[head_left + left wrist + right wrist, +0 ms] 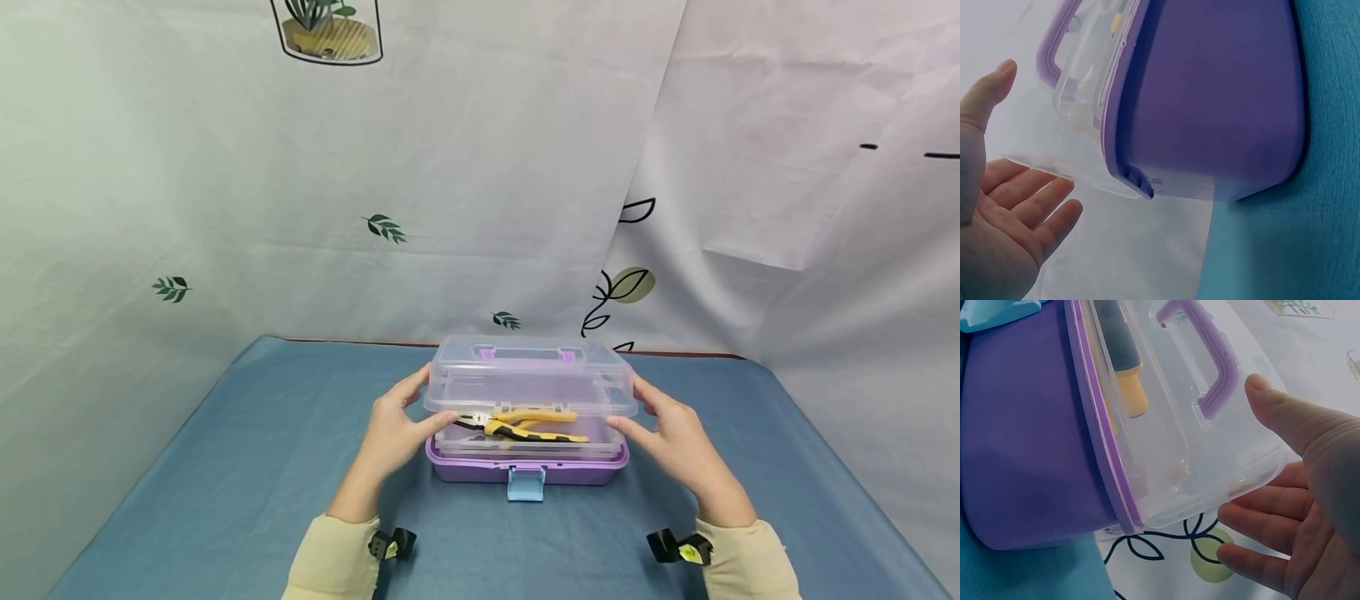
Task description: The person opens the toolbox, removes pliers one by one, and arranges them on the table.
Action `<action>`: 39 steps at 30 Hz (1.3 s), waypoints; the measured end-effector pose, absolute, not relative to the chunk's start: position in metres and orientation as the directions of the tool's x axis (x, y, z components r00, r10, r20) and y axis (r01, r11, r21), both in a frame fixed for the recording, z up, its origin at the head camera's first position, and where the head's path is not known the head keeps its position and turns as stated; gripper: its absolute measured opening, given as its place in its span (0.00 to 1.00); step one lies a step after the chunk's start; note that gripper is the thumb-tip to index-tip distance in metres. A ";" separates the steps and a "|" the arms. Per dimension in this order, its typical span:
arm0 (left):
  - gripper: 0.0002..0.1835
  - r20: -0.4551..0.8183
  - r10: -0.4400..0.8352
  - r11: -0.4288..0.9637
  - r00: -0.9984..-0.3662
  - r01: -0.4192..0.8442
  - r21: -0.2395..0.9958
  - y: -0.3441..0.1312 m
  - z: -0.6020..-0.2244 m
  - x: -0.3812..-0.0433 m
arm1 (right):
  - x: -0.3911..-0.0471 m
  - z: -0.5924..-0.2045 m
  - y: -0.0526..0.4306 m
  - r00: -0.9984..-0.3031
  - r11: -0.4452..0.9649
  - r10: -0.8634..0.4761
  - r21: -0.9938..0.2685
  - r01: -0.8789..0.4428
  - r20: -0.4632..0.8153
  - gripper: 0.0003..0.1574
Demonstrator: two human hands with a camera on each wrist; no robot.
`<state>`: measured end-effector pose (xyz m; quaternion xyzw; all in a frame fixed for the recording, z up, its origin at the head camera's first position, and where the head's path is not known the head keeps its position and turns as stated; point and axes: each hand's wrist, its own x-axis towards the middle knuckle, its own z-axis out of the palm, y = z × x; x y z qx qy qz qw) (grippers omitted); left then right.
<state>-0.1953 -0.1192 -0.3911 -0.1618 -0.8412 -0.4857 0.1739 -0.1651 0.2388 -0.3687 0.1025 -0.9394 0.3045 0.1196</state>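
A toolbox has a purple base (480, 472), a clear lid (525, 392) with a purple handle (1054, 44), and a blue front latch (527, 485) hanging down. The lid is raised at an angle over the clear inner tray (465, 448). Pliers (525, 423) with yellow-and-black handles lie in the tray. My left hand (397, 429) holds the lid at its left end, thumb at the front and fingers along the side. On the right end my right hand (671, 433) holds it the same way. A yellow-and-black handle (1132, 394) shows through the clear plastic.
The toolbox stands on a table with a blue cloth (247, 467), towards its back edge. Behind and beside the table hangs a pale curtain (487, 167) with leaf prints. Black wrist straps (392, 545) sit on both sleeves.
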 end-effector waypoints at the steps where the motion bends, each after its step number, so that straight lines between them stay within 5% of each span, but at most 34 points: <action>1: 0.41 0.455 0.102 0.475 -0.884 0.446 0.759 -0.119 -0.391 -0.196 | -0.165 -0.369 0.239 -0.949 0.793 -0.121 -0.546 -0.270 0.293 0.49; 39: 0.38 0.447 0.080 0.476 -0.891 0.429 0.768 -0.114 -0.388 -0.192 | -0.170 -0.380 0.229 -0.910 0.748 -0.096 -0.574 -0.333 0.403 0.47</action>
